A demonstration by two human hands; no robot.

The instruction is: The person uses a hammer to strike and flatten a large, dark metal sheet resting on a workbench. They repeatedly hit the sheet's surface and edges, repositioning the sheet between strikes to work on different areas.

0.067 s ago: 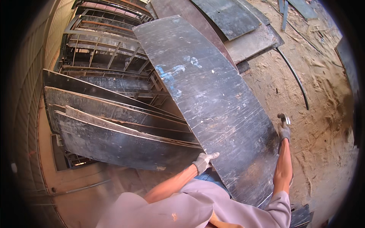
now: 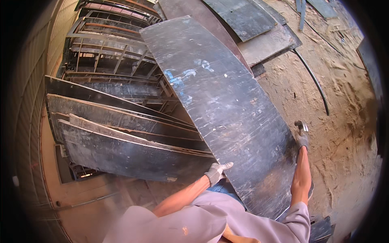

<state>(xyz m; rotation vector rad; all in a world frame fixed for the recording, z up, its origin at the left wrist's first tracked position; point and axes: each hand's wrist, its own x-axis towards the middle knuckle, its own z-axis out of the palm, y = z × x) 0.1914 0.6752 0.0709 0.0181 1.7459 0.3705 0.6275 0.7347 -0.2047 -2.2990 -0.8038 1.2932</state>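
A long dark board [image 2: 231,109], scuffed and marked with blue and white smears, slants from the far middle toward my body. My left hand [image 2: 217,171], in a light knitted glove, grips its left edge; the thumb lies on top and the other fingers are mostly hidden. Beyond the board's right edge, my gloved right hand [image 2: 302,140] is closed around a hammer [image 2: 300,126]. The hammer's metal head shows above the fist, while most of the handle is hidden.
Several dark boards [image 2: 121,150] lean on edge at left, near metal racks [image 2: 121,56]. More sheets [image 2: 243,20] are stacked at the far end. On the right, sandy ground [image 2: 336,121] bears a black hose [image 2: 314,79]. A corrugated wall [image 2: 52,40] runs along the left.
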